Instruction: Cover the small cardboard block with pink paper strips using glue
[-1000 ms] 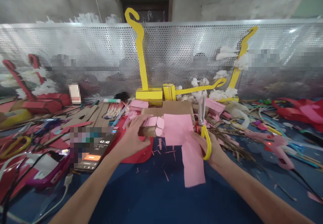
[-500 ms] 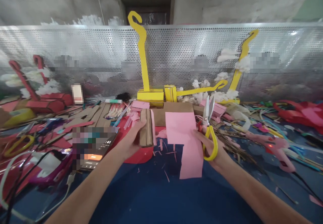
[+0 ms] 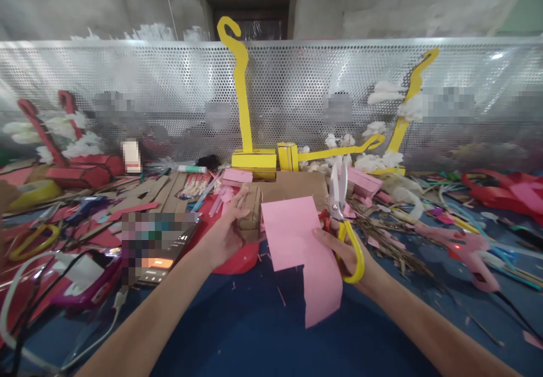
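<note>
My left hand [image 3: 231,227] is closed around a small brown cardboard box [image 3: 251,210], whose ridged side faces me. In my right hand [image 3: 339,247] are a piece of pink paper [image 3: 291,230], pinched at its right edge, and scissors [image 3: 338,196] with yellow handles. The scissor blades point up, slightly apart. An L-shaped outline shows on the paper, with its lower part hanging down and curling. The paper's left edge is close to the box; whether they touch I cannot tell.
A phone [image 3: 167,252] lies left, beside a purple device [image 3: 89,281] with cables. Yellow cardboard hook shapes [image 3: 241,99] stand at the perforated metal panel [image 3: 169,82]. A pink glue gun [image 3: 462,252] with a lit red light rests right, near twigs [image 3: 390,247]. Red paper [image 3: 237,261] lies under my left hand.
The cardboard box has turned in my left hand. My right hand has brought the pink paper and scissors slightly left and down, with the paper now tilted.
</note>
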